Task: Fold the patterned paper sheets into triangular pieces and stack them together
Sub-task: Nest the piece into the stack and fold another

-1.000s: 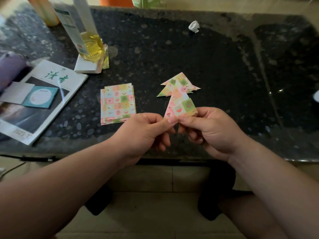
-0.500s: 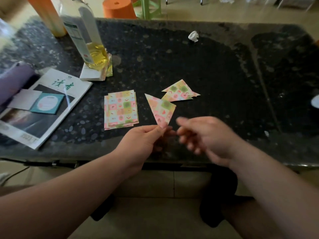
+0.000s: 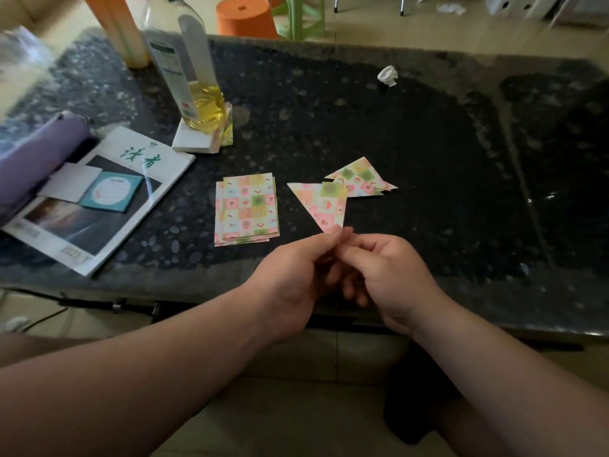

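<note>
A: Any legible print?
B: White-covered paper magazine (image 3: 138, 156), far left. Two large green brush-style Chinese characters near the top, read as 读者. Lower cover edge: "2023", next mark blurred.
A: Clear plastic bottle of yellow liquid (image 3: 201, 107)?
B: White label, green band, print too small. Small teal card (image 3: 112, 192) on the magazine: lines illegible.

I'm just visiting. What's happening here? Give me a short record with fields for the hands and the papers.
left hand: pinches the lower tip of the folded triangle
right hand: fingers curled beside that tip; grip unclear
flat sheets: stacked on the dark table, left of the triangle
finished triangles: small pile lying beyond the held one
nearby: magazine, bottle of yellow liquid
</note>
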Demonstrator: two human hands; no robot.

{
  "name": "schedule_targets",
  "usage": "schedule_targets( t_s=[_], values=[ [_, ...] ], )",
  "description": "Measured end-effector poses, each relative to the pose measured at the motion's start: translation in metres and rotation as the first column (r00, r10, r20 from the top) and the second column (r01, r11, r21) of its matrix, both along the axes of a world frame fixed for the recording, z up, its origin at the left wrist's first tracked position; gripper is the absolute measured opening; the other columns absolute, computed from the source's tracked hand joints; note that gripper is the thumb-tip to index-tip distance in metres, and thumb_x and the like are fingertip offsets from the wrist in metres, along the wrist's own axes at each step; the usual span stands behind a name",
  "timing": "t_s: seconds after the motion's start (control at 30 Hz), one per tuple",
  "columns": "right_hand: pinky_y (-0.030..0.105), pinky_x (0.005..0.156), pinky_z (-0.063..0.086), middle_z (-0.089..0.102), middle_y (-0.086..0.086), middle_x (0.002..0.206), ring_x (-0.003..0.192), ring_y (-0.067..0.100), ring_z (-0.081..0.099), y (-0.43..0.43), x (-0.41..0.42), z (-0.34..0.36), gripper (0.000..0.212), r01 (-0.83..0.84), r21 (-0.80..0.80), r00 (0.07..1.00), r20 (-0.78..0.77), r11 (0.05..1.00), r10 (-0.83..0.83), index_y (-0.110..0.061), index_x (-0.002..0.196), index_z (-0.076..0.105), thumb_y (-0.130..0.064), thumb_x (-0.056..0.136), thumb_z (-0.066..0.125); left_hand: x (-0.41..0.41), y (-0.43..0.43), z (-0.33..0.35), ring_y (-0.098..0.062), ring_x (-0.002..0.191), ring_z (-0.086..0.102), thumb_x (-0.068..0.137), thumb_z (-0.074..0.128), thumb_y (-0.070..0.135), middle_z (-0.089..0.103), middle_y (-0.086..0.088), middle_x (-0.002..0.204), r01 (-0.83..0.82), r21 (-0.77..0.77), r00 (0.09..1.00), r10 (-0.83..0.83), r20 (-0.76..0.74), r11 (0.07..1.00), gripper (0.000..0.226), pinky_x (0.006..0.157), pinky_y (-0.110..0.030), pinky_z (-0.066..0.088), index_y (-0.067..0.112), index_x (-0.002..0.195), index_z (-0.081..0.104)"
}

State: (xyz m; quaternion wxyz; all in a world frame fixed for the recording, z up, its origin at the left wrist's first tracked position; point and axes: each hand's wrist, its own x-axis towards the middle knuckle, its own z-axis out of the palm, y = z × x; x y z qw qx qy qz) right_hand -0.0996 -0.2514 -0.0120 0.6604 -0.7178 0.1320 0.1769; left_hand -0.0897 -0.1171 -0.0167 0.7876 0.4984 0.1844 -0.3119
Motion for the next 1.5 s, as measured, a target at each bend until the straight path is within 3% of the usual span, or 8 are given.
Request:
schedule_targets(
  t_s=[0.17, 0.3, 0.4, 0.57, 0.8, 0.93, 1.07, 1.5],
  values=[
    [0.022, 0.040, 0.036, 0.059, 0.008, 0.055, 0.045, 0.014, 0.048, 0.007, -0.005, -0.005, 0.030, 0.048, 0.037, 0.998, 0.040, 0.998, -0.049, 0.010, 0.085, 0.063, -0.013, 0.103, 0.056, 0.000, -0.001, -0.001, -0.022, 0.053, 0.053, 0.097, 0.063, 0.028, 0.051, -0.013, 0.067, -0.012, 0.008, 1.000, 0.012, -0.011, 1.000, 0.027, 0.059, -0.036, 0.051, 0.007, 0.106, 0.078],
    [0.020, 0.046, 0.039, 0.050, 0.006, 0.049, 0.047, 0.012, 0.045, 0.005, -0.005, -0.003, 0.034, 0.054, 0.028, 0.990, 0.130, 0.998, -0.058, 0.006, 0.071, 0.060, -0.010, 0.101, 0.056, 0.007, 0.004, -0.004, -0.026, 0.075, 0.067, 0.096, 0.066, 0.028, 0.073, -0.017, 0.094, -0.023, 0.015, 0.999, 0.024, -0.026, 1.000, 0.029, 0.072, -0.037, 0.059, 0.005, 0.109, 0.077],
    [0.024, 0.047, 0.036, 0.049, 0.007, 0.047, 0.047, 0.014, 0.043, 0.007, -0.004, -0.002, 0.034, 0.040, 0.008, 0.988, 0.150, 0.999, -0.040, 0.003, 0.070, 0.062, -0.011, 0.100, 0.056, 0.020, 0.012, -0.007, -0.027, 0.088, 0.072, 0.092, 0.073, 0.029, 0.074, -0.021, 0.114, -0.056, 0.052, 0.996, 0.060, -0.061, 0.997, 0.033, 0.079, -0.041, 0.062, 0.004, 0.114, 0.076],
    [0.022, 0.046, 0.036, 0.049, 0.006, 0.046, 0.045, 0.015, 0.043, 0.006, -0.002, 0.000, 0.038, 0.025, 0.000, 0.988, 0.153, 1.000, -0.024, -0.012, 0.063, 0.066, -0.013, 0.100, 0.057, 0.041, 0.022, -0.008, -0.029, 0.091, 0.071, 0.084, 0.082, 0.026, 0.075, -0.011, 0.094, -0.144, 0.119, 0.985, 0.154, -0.077, 0.982, 0.028, 0.074, -0.042, 0.059, 0.007, 0.102, 0.075],
    [0.021, 0.042, 0.034, 0.057, 0.005, 0.054, 0.046, 0.013, 0.045, 0.004, 0.002, 0.001, 0.034, 0.004, 0.041, 1.000, 0.004, 0.999, -0.005, -0.008, 0.077, 0.067, -0.031, 0.101, 0.060, 0.039, 0.021, -0.007, -0.027, 0.084, 0.074, 0.087, 0.078, 0.024, 0.075, -0.012, 0.093, -0.155, 0.095, 0.983, 0.163, -0.089, 0.983, 0.028, 0.070, -0.039, 0.060, 0.004, 0.106, 0.074],
    [0.024, 0.045, 0.033, 0.051, 0.004, 0.052, 0.048, 0.014, 0.042, 0.002, 0.003, 0.002, 0.037, -0.015, 0.031, 0.999, 0.031, 0.999, 0.014, -0.011, 0.071, 0.064, -0.029, 0.103, 0.058, 0.035, 0.019, -0.001, -0.025, 0.076, 0.074, 0.088, 0.077, 0.024, 0.074, -0.012, 0.088, -0.129, 0.101, 0.988, 0.136, -0.073, 0.987, 0.026, 0.064, -0.035, 0.060, 0.003, 0.104, 0.074],
    [0.027, 0.046, 0.025, 0.043, 0.004, 0.048, 0.045, 0.015, 0.033, -0.001, 0.002, 0.002, 0.045, -0.045, 0.104, 0.998, 0.054, 0.994, 0.039, -0.020, 0.059, 0.063, -0.024, 0.103, 0.055, 0.047, 0.028, 0.008, -0.031, 0.097, 0.075, 0.085, 0.080, 0.019, 0.077, -0.015, 0.102, -0.202, 0.178, 0.978, 0.209, -0.021, 0.963, 0.034, 0.086, -0.047, 0.062, 0.002, 0.113, 0.072],
    [0.025, 0.046, 0.026, 0.042, 0.004, 0.049, 0.044, 0.013, 0.032, -0.003, 0.003, 0.004, 0.044, -0.097, 0.151, 0.995, 0.041, 0.984, 0.091, -0.017, 0.062, 0.062, -0.023, 0.105, 0.053, 0.052, 0.033, 0.019, -0.023, 0.086, 0.078, 0.094, 0.072, 0.017, 0.079, -0.006, 0.088, -0.307, 0.194, 0.949, 0.315, -0.009, 0.932, 0.022, 0.079, -0.042, 0.060, 0.010, 0.114, 0.064]
  ],
)
